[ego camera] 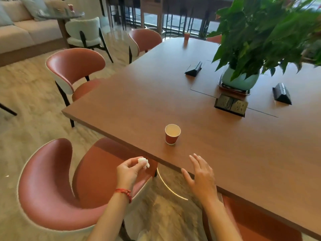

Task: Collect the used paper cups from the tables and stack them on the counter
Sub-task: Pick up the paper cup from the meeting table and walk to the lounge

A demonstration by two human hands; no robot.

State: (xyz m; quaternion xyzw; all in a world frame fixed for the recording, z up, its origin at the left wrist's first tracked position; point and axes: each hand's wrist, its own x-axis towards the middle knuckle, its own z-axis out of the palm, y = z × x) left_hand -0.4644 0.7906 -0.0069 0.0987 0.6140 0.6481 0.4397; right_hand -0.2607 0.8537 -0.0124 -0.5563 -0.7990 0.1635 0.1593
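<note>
Right hand [201,178]: fingers spread, empty, near table edge [121,141]. Left hand [129,171]: pinching crumpled tissue [143,162]. Red paper cup [172,134]: upright, just beyond. Risk: tipping cup, possibly spilling, if knocked.

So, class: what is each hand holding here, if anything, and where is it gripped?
The left hand pinches a small crumpled white wad between thumb and fingers. The right hand holds nothing, open short of the paper cup.
</note>
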